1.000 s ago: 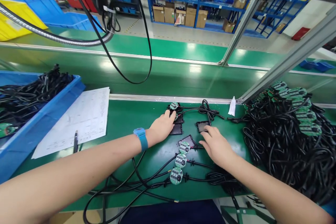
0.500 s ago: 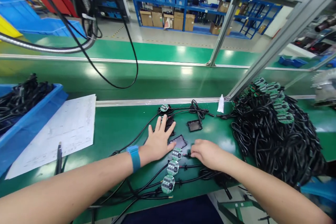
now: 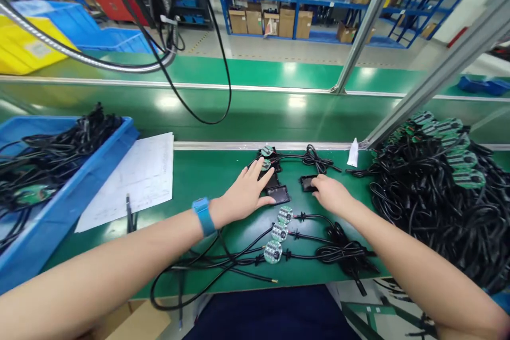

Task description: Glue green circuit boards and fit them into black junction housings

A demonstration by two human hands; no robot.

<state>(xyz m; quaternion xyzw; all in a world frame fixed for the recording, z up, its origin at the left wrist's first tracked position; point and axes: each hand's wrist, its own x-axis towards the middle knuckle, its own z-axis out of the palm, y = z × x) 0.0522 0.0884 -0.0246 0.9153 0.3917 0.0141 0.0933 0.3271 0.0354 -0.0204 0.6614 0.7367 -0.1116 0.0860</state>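
My left hand (image 3: 246, 191), with a blue band at the wrist, lies spread over a group of black plastic cases. Its thumb rests at the edge of an open case (image 3: 279, 195). Past its fingertips, small round green circuit boards (image 3: 266, 151) sit on the cases. My right hand (image 3: 332, 194) pinches the right end of another shallow black case (image 3: 306, 183), apart from that group. Nearer to me, three round boards on black cables form a column, with the lowest board (image 3: 273, 252) closest to the table's front edge.
A blue bin (image 3: 79, 180) of black cables stands left, beside a paper sheet (image 3: 155, 170) and a pen (image 3: 129, 212). At right lies a large heap of cables (image 3: 430, 218) with boards. A white tube (image 3: 353, 153) stands near a metal post. A black cable loop (image 3: 229, 85) hangs ahead.
My right hand has moved from the nearest boards' cable up to the separate black case and taken hold of it. My left hand stays spread over the cases. The view has shifted left.
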